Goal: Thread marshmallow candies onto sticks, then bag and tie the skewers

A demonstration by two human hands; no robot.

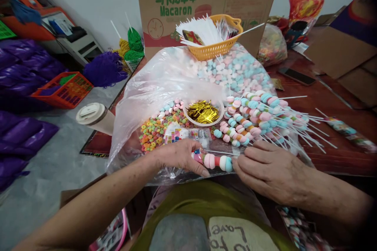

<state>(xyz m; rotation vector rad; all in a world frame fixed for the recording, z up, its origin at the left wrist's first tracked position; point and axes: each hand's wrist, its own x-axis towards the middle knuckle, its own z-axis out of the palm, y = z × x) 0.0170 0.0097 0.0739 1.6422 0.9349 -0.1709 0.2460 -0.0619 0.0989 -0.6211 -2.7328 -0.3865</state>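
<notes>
My left hand (179, 157) is closed around one end of a candy skewer (216, 162) with pink, white and blue marshmallow pieces. My right hand (265, 168) pinches the other end of the same skewer, fingers curled. Both hands rest at the near edge of a clear plastic sheet (141, 98). Just beyond them lie a pile of finished candy skewers (259, 115), a small white bowl of gold twist ties (203, 112) and a heap of coloured ring candies (153, 129).
An orange basket of white sticks (215, 35) stands on a mound of marshmallows (235, 70), before a Macaron cardboard box (176, 4). A paper cup with a lid (94, 117) is at the left, a phone (297, 75) at the right, a wrapped skewer (349, 133) far right.
</notes>
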